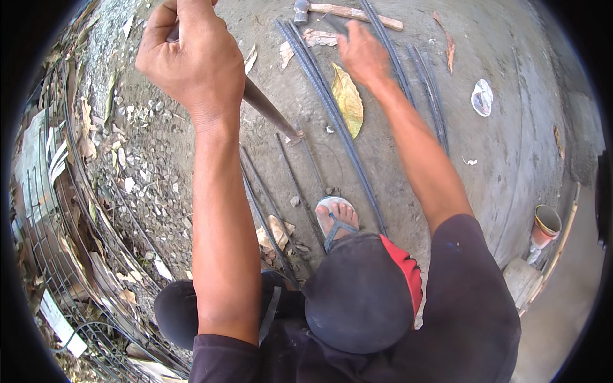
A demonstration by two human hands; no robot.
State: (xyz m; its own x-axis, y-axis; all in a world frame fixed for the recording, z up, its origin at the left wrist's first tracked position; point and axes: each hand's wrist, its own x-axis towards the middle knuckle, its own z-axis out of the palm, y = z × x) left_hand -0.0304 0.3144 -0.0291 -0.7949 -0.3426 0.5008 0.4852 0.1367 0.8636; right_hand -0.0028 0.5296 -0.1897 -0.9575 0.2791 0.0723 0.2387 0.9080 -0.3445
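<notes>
The left hand [188,60] is closed in a full fist around a metal pipe [271,115], whose lower end meets a thin rod [313,166] just left of the ribbed rebar [332,115]. The right hand [364,54] presses flat on the rebar, gripping nothing. The rod looks barely bent, so most of the work remains. Beyond the rebar's far end lies a hammer [338,11], untouched. The pipe's top is cut off, and a knee [357,293] hides the rods' near ends.

The metal pipe [268,110] is a smooth grey tube, held at its upper end and slanting down-right to the ground. Its lower tip meets a thin steel rod [299,182]. The ribbed rebars [332,115] lie paired on the concrete, running diagonally toward the sandalled foot.
</notes>
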